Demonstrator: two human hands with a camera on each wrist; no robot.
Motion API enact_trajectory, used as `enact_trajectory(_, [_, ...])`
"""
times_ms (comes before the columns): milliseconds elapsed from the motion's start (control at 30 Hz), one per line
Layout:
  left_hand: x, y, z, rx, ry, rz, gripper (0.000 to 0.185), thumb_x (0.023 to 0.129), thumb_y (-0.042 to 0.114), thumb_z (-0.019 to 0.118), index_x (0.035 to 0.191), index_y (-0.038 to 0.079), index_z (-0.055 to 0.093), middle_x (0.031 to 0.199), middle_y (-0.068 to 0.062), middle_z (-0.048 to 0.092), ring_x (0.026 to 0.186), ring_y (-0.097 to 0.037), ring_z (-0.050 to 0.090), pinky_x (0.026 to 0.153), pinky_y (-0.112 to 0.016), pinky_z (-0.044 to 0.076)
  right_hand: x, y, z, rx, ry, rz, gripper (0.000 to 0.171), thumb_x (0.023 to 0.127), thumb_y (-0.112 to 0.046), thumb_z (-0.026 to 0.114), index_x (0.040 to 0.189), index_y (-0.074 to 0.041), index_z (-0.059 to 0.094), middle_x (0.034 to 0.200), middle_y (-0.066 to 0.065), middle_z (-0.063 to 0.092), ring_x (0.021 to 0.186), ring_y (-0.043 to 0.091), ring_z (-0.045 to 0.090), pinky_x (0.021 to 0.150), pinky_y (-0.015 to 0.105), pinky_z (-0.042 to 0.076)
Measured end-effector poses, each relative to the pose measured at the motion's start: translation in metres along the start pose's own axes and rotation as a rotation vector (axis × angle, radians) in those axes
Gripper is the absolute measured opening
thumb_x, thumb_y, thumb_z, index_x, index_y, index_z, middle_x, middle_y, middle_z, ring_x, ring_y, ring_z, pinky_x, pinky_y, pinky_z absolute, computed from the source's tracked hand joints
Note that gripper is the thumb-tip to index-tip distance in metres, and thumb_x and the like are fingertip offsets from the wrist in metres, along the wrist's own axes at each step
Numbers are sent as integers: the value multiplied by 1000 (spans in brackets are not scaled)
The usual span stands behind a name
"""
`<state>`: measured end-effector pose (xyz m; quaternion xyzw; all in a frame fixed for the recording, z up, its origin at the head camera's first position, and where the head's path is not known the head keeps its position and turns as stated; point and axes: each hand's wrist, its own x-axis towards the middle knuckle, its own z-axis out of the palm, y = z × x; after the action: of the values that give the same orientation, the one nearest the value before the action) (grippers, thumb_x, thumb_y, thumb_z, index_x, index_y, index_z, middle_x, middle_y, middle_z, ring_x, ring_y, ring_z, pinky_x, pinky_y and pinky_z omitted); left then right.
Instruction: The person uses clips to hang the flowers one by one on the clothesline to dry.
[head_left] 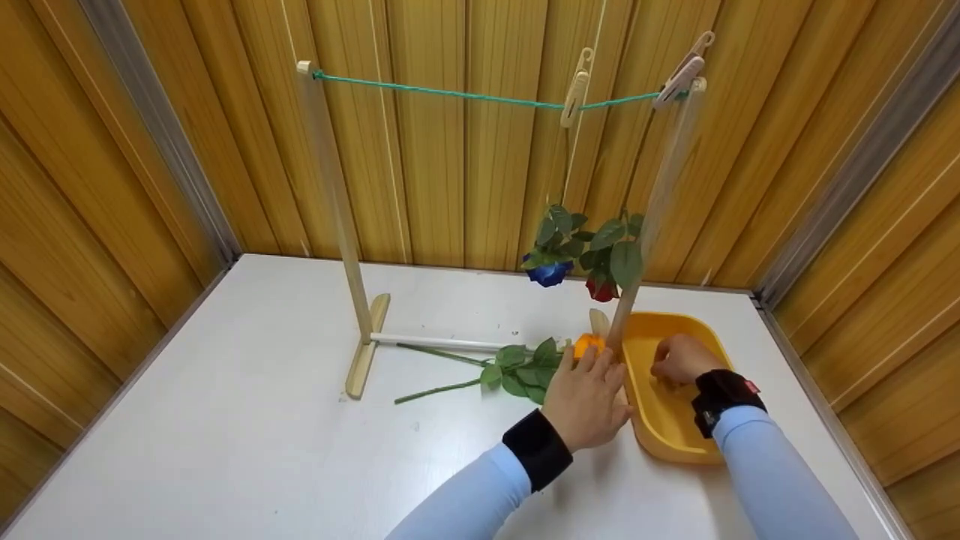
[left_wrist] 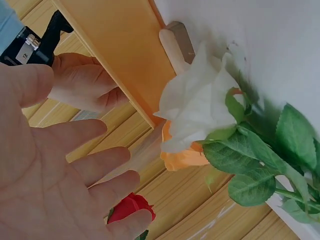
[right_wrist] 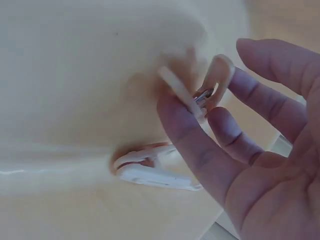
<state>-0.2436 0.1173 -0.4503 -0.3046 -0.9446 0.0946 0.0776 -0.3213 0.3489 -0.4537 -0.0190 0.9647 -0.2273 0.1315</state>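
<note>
Right hand: the right hand [head_left: 681, 358] reaches down into the shallow yellow plastic tub [head_left: 670, 439]; in the right wrist view its fingertips [right_wrist: 172, 107] pinch a pale, cream-coloured plastic clothes peg [right_wrist: 197, 95] with a small metal spring showing between the two halves.
Second peg: another pale plastic peg [right_wrist: 150, 170] lies flat on the smooth tub floor, just below the pinched one.
Left hand: the left hand [head_left: 589, 397] lies spread over the table beside the tub's near-left wall, fingers straight and slightly apart, holding nothing; its fingertips are close to the orange and white rose heads.
Roses on the table: an artificial orange rose [head_left: 587, 344] and a white fabric rose [left_wrist: 197, 102] lie with soft, folded cloth petals, veined green leaves and thin green stems running leftward across the table.
Drying stand: a light wooden stand [head_left: 341, 225] with two slim uprights on flat feet, joined by a white rod at the base and a thin green cord [head_left: 450, 93] at the top.
Hanging flowers: a blue rose [head_left: 549, 271] and a red rose [head_left: 601, 287] hang head-down from two pegs clipped on the cord.
Table: matte white table [head_left: 225, 420], smooth.
Walls: glossy ribbed wooden panelling.
</note>
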Motion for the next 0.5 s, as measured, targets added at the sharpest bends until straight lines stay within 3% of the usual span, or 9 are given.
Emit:
enact_trajectory(133, [-7,-8,2,-23,18,-16,66,105,66,32,162,32,35,166,7,35,153,-15,32,124,-44,27,-6,-2,-4,13,77,-73,8,90,-7,70,90,0,69,76,8,62,63,18,56,56,29,47])
enact_trajectory(300, [-15,-19,2,-89,23,-52,64,106,65,32,161,33,36,166,5,36,154,-18,32,124,-45,26,-18,-12,-10,80,121,-113,7,92,-5,67,94,2,68,87,13,65,66,18,57,58,30,49])
enact_trajectory(500, [-28,-32,4,-221,90,-85,62,107,60,40,159,26,43,164,0,40,152,-22,36,123,-47,29,-40,-37,-13,90,235,-204,12,94,-6,67,101,2,72,107,23,68,84,28,62,72,39,54])
